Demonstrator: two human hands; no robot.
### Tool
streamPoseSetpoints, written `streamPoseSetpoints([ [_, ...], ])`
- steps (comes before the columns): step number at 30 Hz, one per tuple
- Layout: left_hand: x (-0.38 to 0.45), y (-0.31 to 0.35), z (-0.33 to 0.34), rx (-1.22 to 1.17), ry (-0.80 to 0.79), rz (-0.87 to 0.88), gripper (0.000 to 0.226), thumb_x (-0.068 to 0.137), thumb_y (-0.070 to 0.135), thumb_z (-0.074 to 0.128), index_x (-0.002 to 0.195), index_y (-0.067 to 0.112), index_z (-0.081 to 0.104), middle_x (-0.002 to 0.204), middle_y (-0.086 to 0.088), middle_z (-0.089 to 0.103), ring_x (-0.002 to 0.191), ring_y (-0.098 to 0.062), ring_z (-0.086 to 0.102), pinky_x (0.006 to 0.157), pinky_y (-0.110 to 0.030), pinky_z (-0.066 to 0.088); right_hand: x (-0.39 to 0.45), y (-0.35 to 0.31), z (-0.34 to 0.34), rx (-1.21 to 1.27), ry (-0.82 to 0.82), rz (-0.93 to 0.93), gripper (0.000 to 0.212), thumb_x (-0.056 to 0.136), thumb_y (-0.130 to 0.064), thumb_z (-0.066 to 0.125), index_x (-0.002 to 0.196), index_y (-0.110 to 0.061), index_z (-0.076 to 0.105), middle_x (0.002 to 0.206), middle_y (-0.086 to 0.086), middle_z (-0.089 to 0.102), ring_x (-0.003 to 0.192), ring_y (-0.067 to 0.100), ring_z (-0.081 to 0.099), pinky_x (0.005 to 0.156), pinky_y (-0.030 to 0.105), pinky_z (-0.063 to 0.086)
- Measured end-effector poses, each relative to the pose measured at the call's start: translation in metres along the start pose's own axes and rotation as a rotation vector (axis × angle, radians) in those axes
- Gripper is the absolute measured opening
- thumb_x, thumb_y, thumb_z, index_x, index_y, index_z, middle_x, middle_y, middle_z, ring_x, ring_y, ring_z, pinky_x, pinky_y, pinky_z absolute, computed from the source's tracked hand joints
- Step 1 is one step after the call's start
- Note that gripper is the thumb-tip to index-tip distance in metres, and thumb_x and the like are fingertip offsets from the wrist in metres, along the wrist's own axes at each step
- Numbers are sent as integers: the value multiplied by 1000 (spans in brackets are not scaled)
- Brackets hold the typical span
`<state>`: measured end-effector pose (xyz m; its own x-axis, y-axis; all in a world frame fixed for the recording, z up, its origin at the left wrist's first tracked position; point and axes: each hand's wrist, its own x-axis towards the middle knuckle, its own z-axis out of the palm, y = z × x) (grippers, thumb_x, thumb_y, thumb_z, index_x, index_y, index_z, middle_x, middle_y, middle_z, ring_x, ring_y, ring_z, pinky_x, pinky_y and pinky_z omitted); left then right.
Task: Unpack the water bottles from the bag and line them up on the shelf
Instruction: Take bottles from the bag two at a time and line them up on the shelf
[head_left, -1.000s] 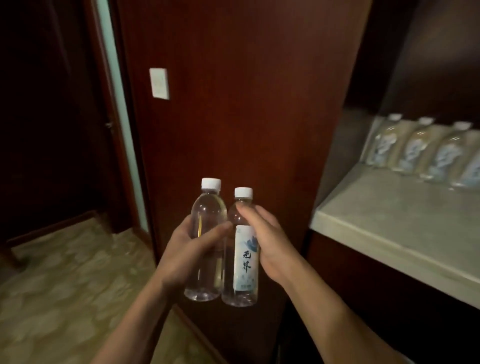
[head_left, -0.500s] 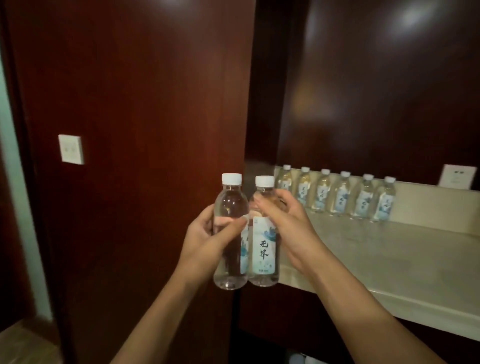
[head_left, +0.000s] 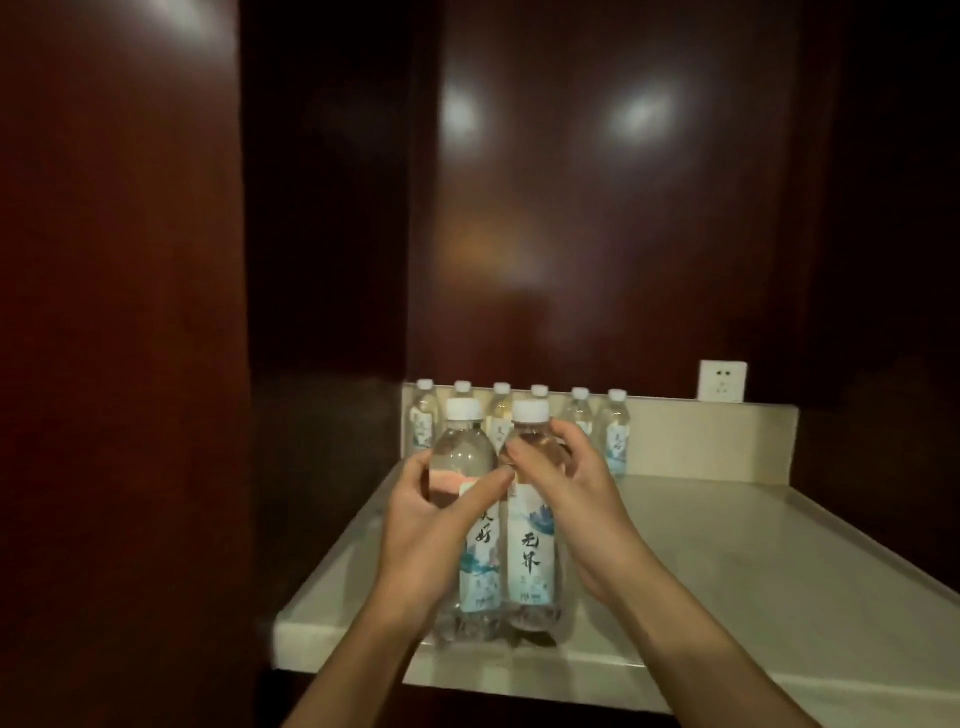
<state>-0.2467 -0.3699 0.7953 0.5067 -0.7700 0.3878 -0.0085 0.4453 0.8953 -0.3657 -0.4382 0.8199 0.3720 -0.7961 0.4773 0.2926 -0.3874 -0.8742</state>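
Each hand's fingers grip one clear, white-capped bottle (blue-white labels): left hand (head_left: 426, 525), right hand (head_left: 576, 499).

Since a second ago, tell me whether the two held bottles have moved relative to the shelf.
Yes. The two held bottles, gripped by the left hand and right hand, have come rightward from beside the shelf to over its front-left corner.

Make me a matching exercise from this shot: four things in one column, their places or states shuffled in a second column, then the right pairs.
Things
1. left hand
2. right hand
3. row of bottles
4. wall socket

Places or states
A. standing along the shelf's back edge
B. grips the bottle marked 无界
C. above the back edge, right of the row
D. grips the clearer-shouldered bottle on the left

Pairs: 1-D, 2-B, 3-A, 4-C
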Motion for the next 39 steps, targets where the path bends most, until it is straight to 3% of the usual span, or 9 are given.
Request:
streamPoseSetpoints([
  [6, 46, -53, 91, 38, -149, -28, 54, 75, 26, 85, 124, 22, 62, 107, 2, 77, 101, -12, 74, 93, -35, 55, 45, 30, -98, -47, 111, 10, 32, 88, -26, 71, 119, -24, 64, 104, -2, 76, 100, 18, 72, 96, 48, 56],
  [14, 107, -123, 204, 41, -224, -90, 42, 77, 18, 84, 115, 22, 66, 104, 1, 78, 98, -17, 75, 86, -37, 59, 106, 72, -219, -91, 213, 2, 22, 89, -11, 70, 109, -14, 66, 97, 9, 74, 81, 12, 73, 62, 18, 56],
  [21, 159, -174, 260, 103, -253, -114, 52, 67, 34, 88, 114, 28, 67, 108, 2, 76, 103, -20, 72, 94, -49, 57, 152, 111, -278, -133, 317, -15, 20, 86, -10, 70, 103, -21, 69, 92, 4, 75, 86, 21, 72, 70, 33, 58],
  [25, 179, -200, 276, 139, -279, -111, 41, 75, 23, 84, 113, 25, 67, 106, -1, 76, 99, -21, 73, 92, -52, 57, 168, 130, -295, -114, 361, -23, 18, 88, -9, 67, 100, -23, 68, 85, 1, 73, 76, 13, 71, 55, 17, 51],
  [29, 197, -224, 286, 213, -255, -58, 56, 69, 45, 84, 120, 37, 62, 114, 7, 73, 106, -18, 71, 92, -49, 57, 185, 149, -301, -165, 365, -69, 25, 91, -10, 65, 108, -28, 62, 92, -15, 71, 81, -4, 68, 57, 9, 49],
  [31, 202, -234, 286, 301, -267, 44, 57, 76, 38, 83, 127, 36, 57, 116, 11, 72, 105, -5, 68, 91, -28, 57, 192, 160, -301, -215, 377, -73, 33, 91, -21, 68, 118, -38, 56, 109, -17, 66, 100, 0, 66, 70, 16, 53],
  [33, 208, -243, 279, 387, -322, 119, 64, 79, 24, 84, 133, 28, 51, 115, 13, 71, 103, 4, 66, 82, -10, 52, 190, 169, -304, -182, 336, -10, 52, 85, -38, 74, 129, -47, 48, 131, -12, 57, 117, 15, 62, 82, 41, 59],
  [36, 213, -259, 264, 551, -455, 52, 76, 66, 36, 92, 131, 28, 52, 105, 15, 74, 90, 4, 71, 78, -18, 58, 174, 186, -318, -13, 237, 171, 72, 72, -40, 86, 129, -52, 44, 132, -4, 59, 111, 29, 68, 81, 59, 58],
  [39, 217, -270, 260, 634, -423, -45, 81, 49, 56, 86, 121, 34, 56, 106, 12, 74, 94, -6, 73, 81, -37, 62, 160, 200, -327, -216, 156, 261, 71, 69, -40, 88, 124, -48, 44, 130, -5, 61, 108, 18, 70, 82, 43, 61],
])
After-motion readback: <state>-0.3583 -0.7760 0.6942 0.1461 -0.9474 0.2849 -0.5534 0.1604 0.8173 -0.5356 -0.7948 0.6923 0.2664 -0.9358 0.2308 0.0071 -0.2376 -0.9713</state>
